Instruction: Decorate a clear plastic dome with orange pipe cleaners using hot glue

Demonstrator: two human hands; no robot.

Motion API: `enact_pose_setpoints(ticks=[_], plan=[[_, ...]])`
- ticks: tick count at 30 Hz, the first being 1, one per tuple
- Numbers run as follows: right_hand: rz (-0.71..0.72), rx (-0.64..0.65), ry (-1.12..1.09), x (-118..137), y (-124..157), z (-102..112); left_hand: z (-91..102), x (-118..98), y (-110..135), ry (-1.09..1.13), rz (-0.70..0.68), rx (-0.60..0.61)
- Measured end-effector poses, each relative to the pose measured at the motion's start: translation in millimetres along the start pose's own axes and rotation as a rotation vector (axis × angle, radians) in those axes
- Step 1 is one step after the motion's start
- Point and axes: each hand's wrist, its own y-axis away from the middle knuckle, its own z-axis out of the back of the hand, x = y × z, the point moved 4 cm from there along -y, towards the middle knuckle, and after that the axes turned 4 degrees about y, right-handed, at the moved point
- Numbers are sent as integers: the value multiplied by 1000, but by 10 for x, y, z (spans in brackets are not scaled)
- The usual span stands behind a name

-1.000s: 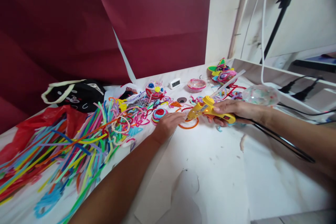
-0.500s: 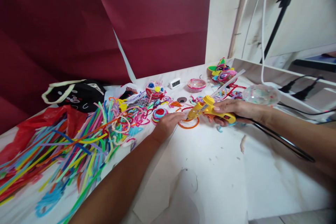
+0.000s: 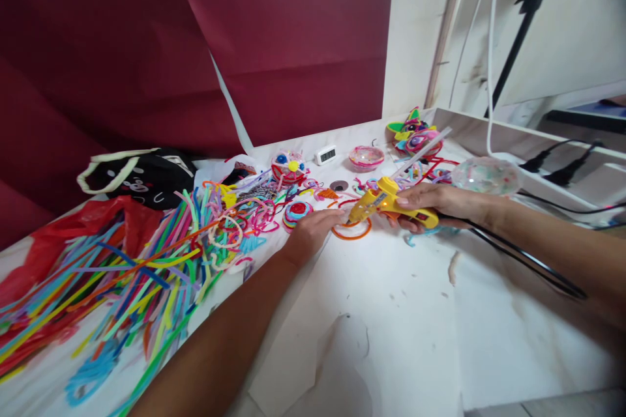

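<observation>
Right hand grips the yellow glue gun; left hand rests flat, touching the orange ring; clock digits unreadable.

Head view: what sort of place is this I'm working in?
Most likely a hobby craft table, perhaps at home: a heap of coloured pipe cleaners lies on the white table, the right hand holds a yellow glue gun, and decorated balls sit at the back.
</observation>
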Motion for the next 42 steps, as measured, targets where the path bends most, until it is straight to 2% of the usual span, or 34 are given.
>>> enact_pose_setpoints(ticks=[15, 25, 42], plan=[[23, 20, 1, 16, -5, 2, 6, -13, -13, -28, 16, 35], [26, -21, 14, 144, 74, -98, 13, -18, -25, -2, 45, 39], [32, 15, -24, 133, 140, -20, 6, -9, -12, -21, 19, 39]])
